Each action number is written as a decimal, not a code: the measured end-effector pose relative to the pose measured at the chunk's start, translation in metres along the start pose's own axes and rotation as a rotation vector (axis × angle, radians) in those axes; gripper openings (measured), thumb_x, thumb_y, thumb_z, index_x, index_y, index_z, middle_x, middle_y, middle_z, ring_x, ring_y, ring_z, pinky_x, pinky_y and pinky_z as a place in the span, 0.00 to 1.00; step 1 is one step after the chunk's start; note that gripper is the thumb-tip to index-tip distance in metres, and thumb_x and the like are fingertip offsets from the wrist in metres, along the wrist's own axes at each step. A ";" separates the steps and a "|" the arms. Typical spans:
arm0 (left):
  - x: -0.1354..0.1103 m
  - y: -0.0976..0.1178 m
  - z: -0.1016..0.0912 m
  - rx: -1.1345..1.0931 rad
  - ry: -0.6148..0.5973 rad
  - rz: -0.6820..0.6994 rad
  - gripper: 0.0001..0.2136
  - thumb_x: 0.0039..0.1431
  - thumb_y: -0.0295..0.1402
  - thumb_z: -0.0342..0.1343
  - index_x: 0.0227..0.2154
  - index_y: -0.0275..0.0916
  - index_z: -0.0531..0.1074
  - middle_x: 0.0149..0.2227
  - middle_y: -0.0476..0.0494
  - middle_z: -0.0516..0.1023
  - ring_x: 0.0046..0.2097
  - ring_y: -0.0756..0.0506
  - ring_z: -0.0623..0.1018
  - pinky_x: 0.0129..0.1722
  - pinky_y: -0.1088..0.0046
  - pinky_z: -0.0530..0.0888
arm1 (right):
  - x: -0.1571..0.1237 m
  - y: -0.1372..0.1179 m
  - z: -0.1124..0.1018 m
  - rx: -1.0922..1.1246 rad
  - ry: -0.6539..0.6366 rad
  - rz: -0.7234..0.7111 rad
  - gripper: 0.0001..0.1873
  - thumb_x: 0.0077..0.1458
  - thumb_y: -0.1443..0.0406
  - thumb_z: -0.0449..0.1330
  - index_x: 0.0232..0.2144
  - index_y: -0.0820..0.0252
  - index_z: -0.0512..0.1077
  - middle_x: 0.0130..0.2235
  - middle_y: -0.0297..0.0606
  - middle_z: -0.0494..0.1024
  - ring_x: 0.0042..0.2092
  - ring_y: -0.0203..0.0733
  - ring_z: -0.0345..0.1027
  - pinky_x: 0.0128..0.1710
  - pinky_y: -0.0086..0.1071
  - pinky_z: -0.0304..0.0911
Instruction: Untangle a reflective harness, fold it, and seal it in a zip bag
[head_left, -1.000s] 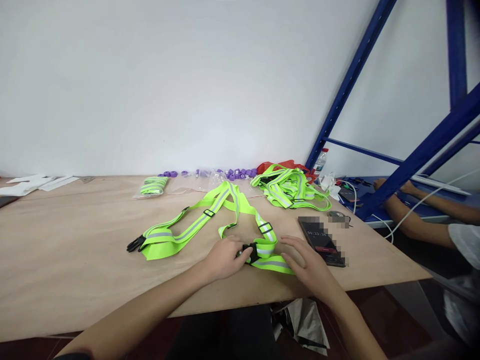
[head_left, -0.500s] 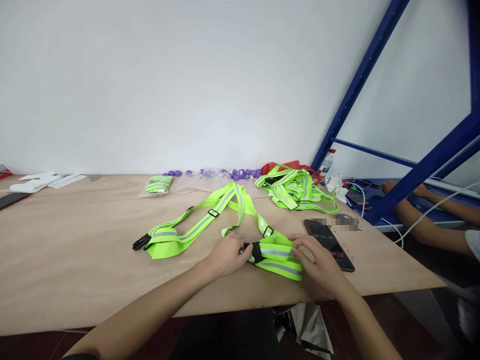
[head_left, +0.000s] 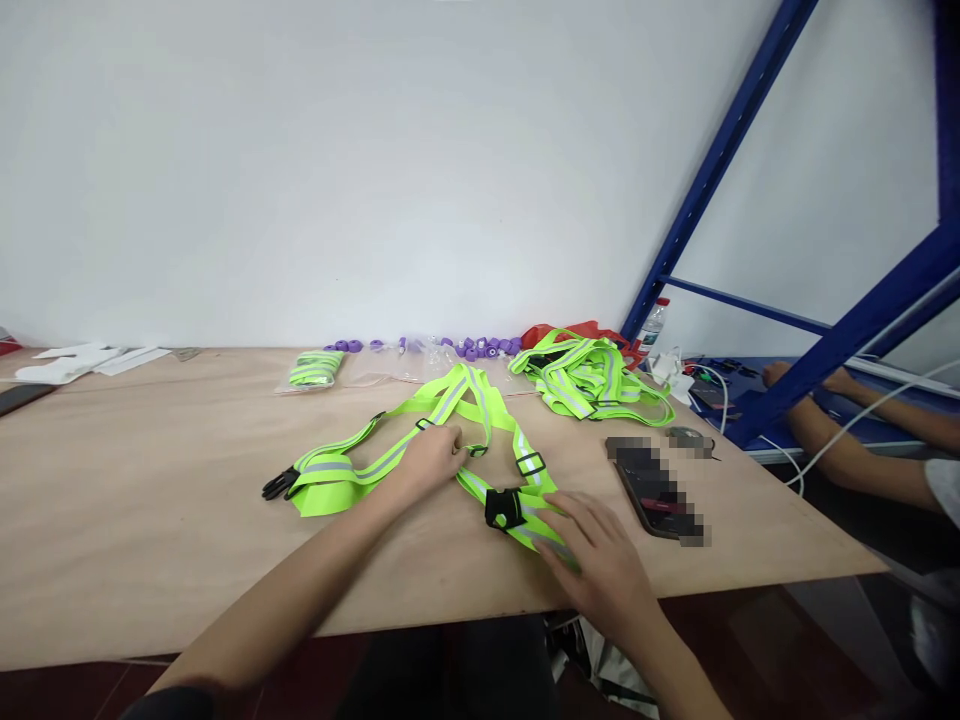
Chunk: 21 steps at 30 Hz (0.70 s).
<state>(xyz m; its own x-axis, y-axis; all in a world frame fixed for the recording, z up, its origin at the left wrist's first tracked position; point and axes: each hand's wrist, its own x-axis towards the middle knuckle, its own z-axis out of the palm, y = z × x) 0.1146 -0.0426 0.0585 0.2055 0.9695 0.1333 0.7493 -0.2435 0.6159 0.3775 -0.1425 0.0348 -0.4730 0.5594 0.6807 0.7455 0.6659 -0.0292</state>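
A neon-yellow reflective harness (head_left: pixel 386 458) with grey stripes lies spread on the table, its straps meeting in a peak at the back. My left hand (head_left: pixel 431 458) is closed at its middle, fingertips pinching a strap beside a small black slider (head_left: pixel 477 451). Nearer the front edge, my right hand (head_left: pixel 604 570) rests with extended fingers over the folded right-hand strap; its palm side is hidden. Just left of those fingers sits a black buckle (head_left: pixel 503 509). Another black buckle (head_left: pixel 280 483) ends the left-hand strap.
A heap of similar straps (head_left: pixel 589 375) lies back right by red material. A bagged folded strap (head_left: pixel 313 369), clear bags and purple pieces (head_left: pixel 480 348) line the wall. A phone (head_left: pixel 654 488) lies right. Beyond the blue frame (head_left: pixel 720 150), another person's arms (head_left: pixel 847 445) show.
My left hand has moved from the right-hand buckle up and left to the middle strap. My right hand has come slightly nearer, its fingers over the folded strap, and the buckle has shifted and turned.
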 end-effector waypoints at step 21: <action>0.027 -0.010 0.028 -1.176 -0.092 -0.489 0.04 0.70 0.31 0.46 0.41 0.36 0.62 0.27 0.45 0.77 0.25 0.48 0.81 0.22 0.79 0.75 | -0.005 0.034 -0.018 0.392 0.181 0.226 0.10 0.61 0.71 0.58 0.42 0.53 0.74 0.45 0.41 0.82 0.52 0.47 0.76 0.53 0.42 0.72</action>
<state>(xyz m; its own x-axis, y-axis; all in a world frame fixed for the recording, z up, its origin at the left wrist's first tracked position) 0.1306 -0.0144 0.0339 0.1454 0.9343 -0.3256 -0.2377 0.3525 0.9051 0.4140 -0.1315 0.0438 -0.2039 0.6398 0.7410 0.5710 0.6925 -0.4408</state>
